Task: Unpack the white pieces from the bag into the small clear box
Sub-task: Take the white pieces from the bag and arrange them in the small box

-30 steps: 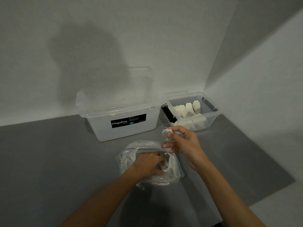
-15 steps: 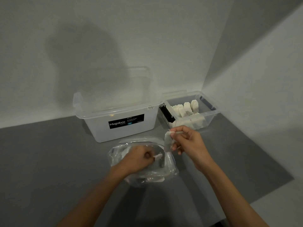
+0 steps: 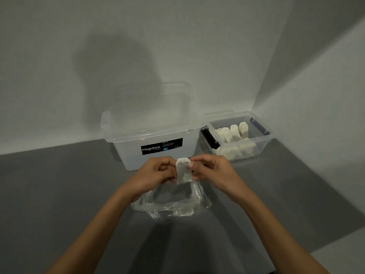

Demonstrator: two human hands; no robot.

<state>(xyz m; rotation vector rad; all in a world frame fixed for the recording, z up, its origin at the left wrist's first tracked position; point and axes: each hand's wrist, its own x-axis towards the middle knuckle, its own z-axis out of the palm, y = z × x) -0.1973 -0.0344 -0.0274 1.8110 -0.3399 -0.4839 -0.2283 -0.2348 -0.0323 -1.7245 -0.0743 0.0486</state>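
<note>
Large Megabox tub (image 3: 152, 147); grey floor (image 3: 49, 194)

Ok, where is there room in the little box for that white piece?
The small clear box has bare floor at its right end, between the standing white pieces and the blue latch. Along its front wall and left side it is crowded. Outside, the gray surface is bare left of the bag and the large box.

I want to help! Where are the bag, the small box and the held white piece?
bag (image 3: 169, 206), head view, crumpled clear plastic
small clear box (image 3: 264, 144), head view, front wall
white piece (image 3: 184, 173), head view, flat face
</note>
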